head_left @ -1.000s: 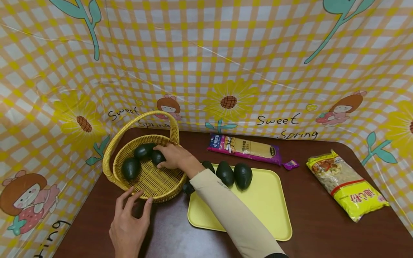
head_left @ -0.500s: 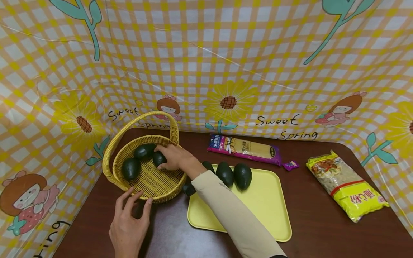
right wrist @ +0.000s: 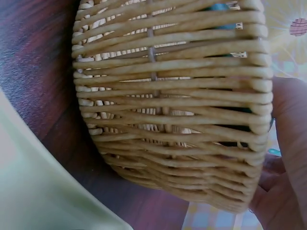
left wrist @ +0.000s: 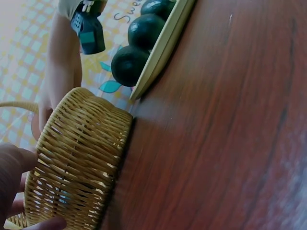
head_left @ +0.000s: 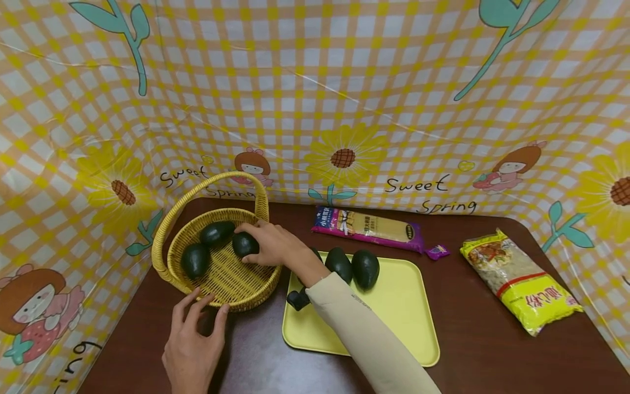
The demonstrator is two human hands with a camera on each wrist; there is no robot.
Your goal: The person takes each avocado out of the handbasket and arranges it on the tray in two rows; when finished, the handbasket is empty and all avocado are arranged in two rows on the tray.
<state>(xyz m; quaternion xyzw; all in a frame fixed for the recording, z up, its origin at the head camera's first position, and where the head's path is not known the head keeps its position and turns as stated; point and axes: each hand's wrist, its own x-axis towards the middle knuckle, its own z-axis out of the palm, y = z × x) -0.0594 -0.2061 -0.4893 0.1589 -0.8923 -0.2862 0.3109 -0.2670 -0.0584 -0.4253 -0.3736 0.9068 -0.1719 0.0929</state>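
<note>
In the head view my right hand (head_left: 269, 243) grips a dark green avocado (head_left: 244, 244) inside the yellow wicker basket (head_left: 231, 304). Two more avocados lie on the left side of the basket, one at the front (head_left: 195, 261) and one farther back (head_left: 217, 234). My left hand (head_left: 193, 339) is at the basket's near edge, fingers spread and fingertips right at the rim. From the left wrist, its thumb (left wrist: 21, 159) shows against the woven wall. In the right wrist view the basket's wall (right wrist: 177, 110) hides the held avocado.
Right of the basket, a yellow tray (head_left: 394, 328) holds avocados (head_left: 366, 270), one partly behind my right forearm. Behind it lie a purple noodle packet (head_left: 369, 227) and a small purple packet (head_left: 437, 251). A yellow pasta bag (head_left: 521, 282) lies at the right.
My right hand has moved slightly right within the basket, with the avocado in its grip. The head view has shifted a little. My left hand stays at the rim.
</note>
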